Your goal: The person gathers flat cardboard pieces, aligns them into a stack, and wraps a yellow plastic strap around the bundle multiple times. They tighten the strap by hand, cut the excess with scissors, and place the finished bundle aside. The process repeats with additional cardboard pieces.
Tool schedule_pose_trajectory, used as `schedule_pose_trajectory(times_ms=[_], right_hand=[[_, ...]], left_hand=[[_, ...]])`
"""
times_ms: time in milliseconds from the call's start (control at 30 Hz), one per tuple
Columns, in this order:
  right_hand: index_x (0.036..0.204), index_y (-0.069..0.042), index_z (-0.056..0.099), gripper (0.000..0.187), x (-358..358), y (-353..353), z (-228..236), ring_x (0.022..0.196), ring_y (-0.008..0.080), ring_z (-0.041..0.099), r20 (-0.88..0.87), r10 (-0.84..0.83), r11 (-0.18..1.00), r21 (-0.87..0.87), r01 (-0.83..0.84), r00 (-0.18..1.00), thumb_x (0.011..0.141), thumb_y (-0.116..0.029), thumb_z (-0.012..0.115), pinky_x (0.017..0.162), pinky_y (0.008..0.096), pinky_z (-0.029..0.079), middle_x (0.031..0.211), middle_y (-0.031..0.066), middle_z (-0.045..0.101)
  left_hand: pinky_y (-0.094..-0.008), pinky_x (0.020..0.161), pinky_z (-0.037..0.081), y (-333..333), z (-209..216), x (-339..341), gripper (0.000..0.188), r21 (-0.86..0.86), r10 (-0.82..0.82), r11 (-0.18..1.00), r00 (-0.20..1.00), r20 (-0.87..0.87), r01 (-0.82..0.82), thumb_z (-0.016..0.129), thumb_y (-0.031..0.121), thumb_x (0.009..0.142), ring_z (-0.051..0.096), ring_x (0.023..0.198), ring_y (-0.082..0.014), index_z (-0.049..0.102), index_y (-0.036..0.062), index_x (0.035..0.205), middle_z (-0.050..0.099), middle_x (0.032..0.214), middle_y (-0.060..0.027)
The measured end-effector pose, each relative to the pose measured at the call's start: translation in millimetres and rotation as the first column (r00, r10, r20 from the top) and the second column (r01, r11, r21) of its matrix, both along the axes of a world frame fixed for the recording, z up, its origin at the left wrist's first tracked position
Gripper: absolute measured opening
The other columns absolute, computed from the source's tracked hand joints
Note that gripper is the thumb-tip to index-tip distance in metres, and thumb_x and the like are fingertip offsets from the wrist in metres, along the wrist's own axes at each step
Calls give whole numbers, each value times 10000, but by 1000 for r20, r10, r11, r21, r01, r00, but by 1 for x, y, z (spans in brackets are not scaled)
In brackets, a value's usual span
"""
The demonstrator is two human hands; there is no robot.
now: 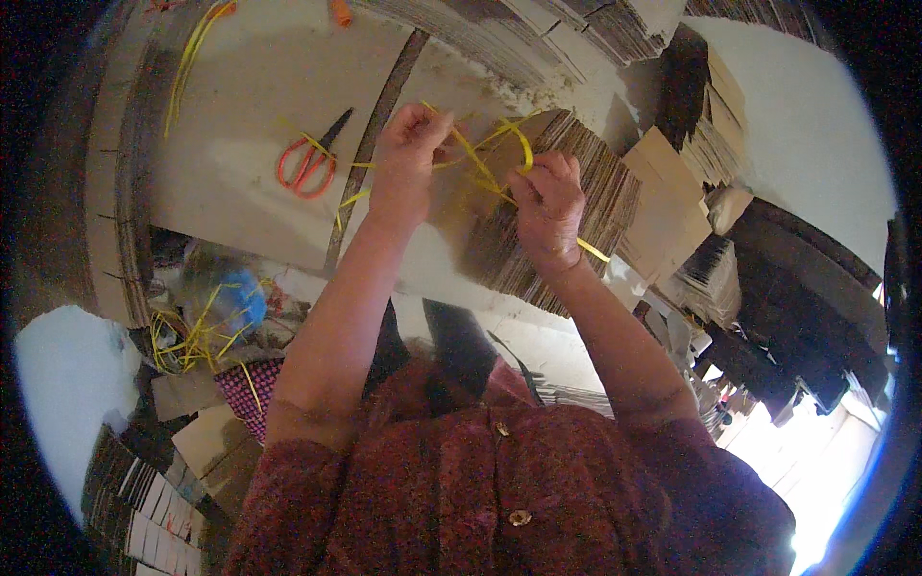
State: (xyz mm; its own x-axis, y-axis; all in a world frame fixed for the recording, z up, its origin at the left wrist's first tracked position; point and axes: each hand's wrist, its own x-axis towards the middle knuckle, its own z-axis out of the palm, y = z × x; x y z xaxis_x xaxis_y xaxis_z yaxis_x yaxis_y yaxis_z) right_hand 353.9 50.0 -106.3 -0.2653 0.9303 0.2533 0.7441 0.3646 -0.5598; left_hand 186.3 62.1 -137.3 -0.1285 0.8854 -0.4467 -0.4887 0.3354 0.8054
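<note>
A yellow plastic strap [471, 152] is looped and crossed in the air between my two hands. My left hand [408, 158] is closed on one part of the strap, its thumb and fingertips pinched together. Opposite it, my right hand [550, 197] pinches another part of the strap beside a small loop. Behind and beneath the right hand stands a bundle of flat cardboard sheets [600, 182], with the strap running along it. Scissors with orange-red handles [307, 171] lie on the work surface left of my left hand, apart from it. A yellow strap piece lies across them.
More yellow straps [192, 62] lie at the far left. A tangle of yellow strap [197, 336] sits by a blue round object [238, 300] at the lower left. Stacked cardboard [595, 38] fills the back, and more pieces [715, 134] stand at the right.
</note>
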Motion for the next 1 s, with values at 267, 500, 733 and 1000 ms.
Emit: schedule_pose_trajectory(times_ms=[267, 500, 733, 1000], right_hand=[[742, -16, 556, 131, -19, -7, 13, 602, 180, 458, -614, -438, 852, -516, 86, 657, 853, -65, 506, 617, 306, 410, 630, 42, 473], [632, -47, 481, 265, -17, 6, -5, 518, 105, 421, -874, -435, 866, -472, -165, 216, 890, -92, 445, 484, 259, 350, 589, 30, 499], [588, -83, 385, 274, -2, -4, 3, 505, 148, 336, -801, -586, 804, -594, -34, 121, 845, -132, 467, 500, 311, 357, 552, 14, 325], [590, -96, 379, 283, -3, -4, 0, 531, 147, 347, -800, -600, 799, -599, -64, -10, 857, -112, 472, 505, 323, 362, 559, 13, 325]], left_hand=[[-285, 520, 356, 5, -30, 42, 176, -167, 214, 977, 583, 784, -133, 461, 160, 886, 406, 535, -144, 420, 114, 722, 402, 608, -2], [-279, 431, 276, 36, -73, 59, 147, -261, 133, 965, 902, 410, -24, 456, 141, 819, 324, 485, -130, 395, 131, 686, 344, 585, -6], [-311, 504, 365, 43, -102, 59, 83, -205, -45, 970, 920, 390, 134, 504, 154, 801, 441, 558, -174, 495, 77, 770, 463, 654, -51], [-327, 680, 455, 36, -14, -3, 236, -28, -604, 509, 334, -723, 861, 566, 268, 816, 566, 741, -195, 603, 50, 900, 600, 752, -64]])
